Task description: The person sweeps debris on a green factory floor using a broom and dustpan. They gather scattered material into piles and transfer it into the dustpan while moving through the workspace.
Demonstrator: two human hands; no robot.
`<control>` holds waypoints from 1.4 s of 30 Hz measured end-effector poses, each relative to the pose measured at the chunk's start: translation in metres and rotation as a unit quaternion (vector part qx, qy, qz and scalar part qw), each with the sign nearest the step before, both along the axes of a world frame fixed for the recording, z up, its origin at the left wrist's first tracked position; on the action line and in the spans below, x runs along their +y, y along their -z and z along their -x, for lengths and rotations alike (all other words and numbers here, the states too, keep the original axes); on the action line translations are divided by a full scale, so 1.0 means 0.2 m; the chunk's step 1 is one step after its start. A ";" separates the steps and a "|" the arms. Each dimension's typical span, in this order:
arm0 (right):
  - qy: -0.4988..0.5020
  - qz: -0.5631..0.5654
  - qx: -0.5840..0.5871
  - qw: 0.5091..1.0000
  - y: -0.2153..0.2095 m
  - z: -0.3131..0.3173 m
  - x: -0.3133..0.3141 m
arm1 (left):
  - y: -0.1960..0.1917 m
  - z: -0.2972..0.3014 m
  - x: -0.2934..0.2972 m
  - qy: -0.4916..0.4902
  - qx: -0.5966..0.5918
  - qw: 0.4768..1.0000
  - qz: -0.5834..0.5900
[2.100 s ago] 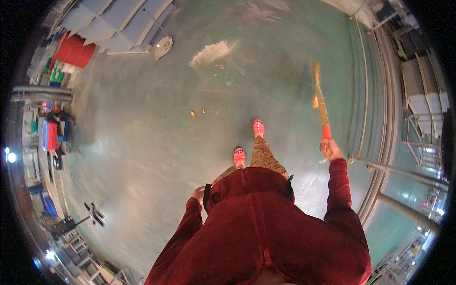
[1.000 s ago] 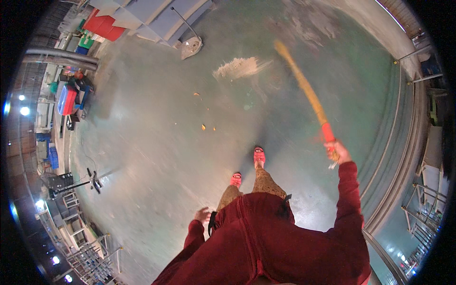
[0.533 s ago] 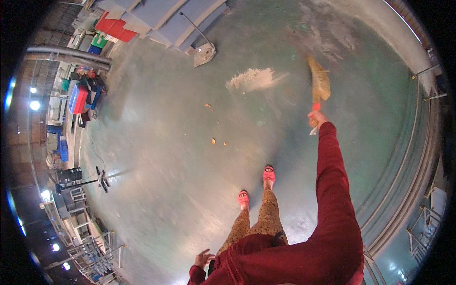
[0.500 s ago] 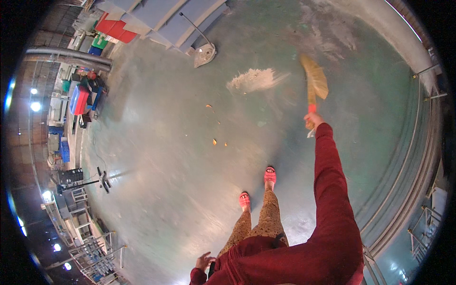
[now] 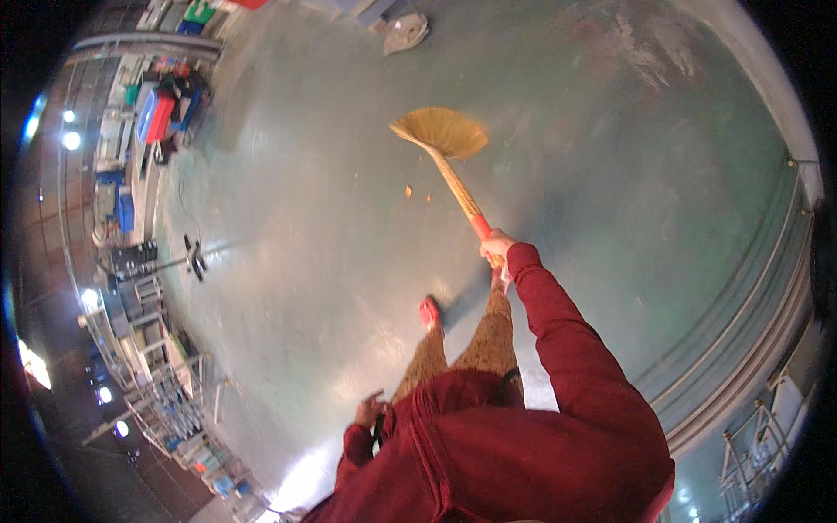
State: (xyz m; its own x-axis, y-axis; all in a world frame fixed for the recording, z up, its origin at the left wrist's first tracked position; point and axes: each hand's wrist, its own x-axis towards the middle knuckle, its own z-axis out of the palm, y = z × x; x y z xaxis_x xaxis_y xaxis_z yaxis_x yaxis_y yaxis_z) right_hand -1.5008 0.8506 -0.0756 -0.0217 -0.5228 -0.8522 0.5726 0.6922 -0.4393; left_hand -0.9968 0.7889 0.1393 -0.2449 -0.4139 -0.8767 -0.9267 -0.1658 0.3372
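My right hand [image 5: 498,245] grips broom [image 5: 454,182] just behind red band [image 5: 481,228], ahead-right of left shoe [image 5: 428,311]; fan [image 5: 446,131] ahead of shoe. My left hand [image 5: 370,408] behind-left of shoe, fingers loose. Broom likely light: stiff handle, springy fan; best held near band.

The right hand [image 5: 498,247] grips a yellow broom [image 5: 450,179] — bristles [image 5: 449,131] fanned at its far end — with small orange scraps [image 5: 408,191] to its left; the left hand [image 5: 370,408] hangs near the left leg [image 5: 424,363].

rough straw broom [image 5: 452,180]; glossy floor [image 5: 296,218]
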 end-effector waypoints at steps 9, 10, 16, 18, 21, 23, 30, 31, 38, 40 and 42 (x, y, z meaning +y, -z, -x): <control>0.023 0.090 -0.110 0.990 -0.77 -0.25 0.31 | 0.21 -0.10 -0.07 -0.023 0.083 0.995 0.042; 0.047 0.060 -0.106 0.991 -0.82 -0.23 0.41 | 0.22 -0.08 -0.07 0.022 0.075 0.995 0.068; 0.106 -0.029 -0.028 0.994 -1.33 -0.14 0.60 | 0.34 -0.04 -0.13 -0.089 0.057 0.994 -0.007; 0.117 -0.039 -0.002 0.992 -1.30 -0.13 0.59 | 0.41 -0.08 -0.10 -0.084 0.067 0.994 0.025; 0.184 -0.070 -0.074 0.978 -1.02 -0.05 0.53 | 0.40 -0.09 -0.11 -0.058 0.040 0.995 0.074; 0.190 -0.090 -0.099 0.973 -0.90 -0.10 0.39 | 0.37 -0.14 -0.10 -0.040 0.023 0.995 0.086; 0.012 -0.107 -0.072 0.992 -0.80 -0.83 -0.01 | 0.35 -0.47 -0.05 -0.217 -0.002 0.975 -0.034; 0.012 -0.101 -0.108 0.989 -0.82 -0.92 -0.07 | 0.34 -0.52 -0.05 -0.235 -0.009 0.971 -0.042; 0.155 -0.009 -0.299 0.942 -0.95 -1.21 -0.25 | 0.46 -0.74 -0.19 -0.350 0.026 0.931 -0.105; 0.166 0.007 -0.335 0.927 -1.07 -1.19 -0.27 | 0.52 -0.78 -0.27 -0.361 0.024 0.925 -0.119; 0.205 0.036 -0.351 0.913 -1.21 -1.12 -0.22 | 0.57 -0.78 -0.35 -0.375 0.049 0.915 -0.143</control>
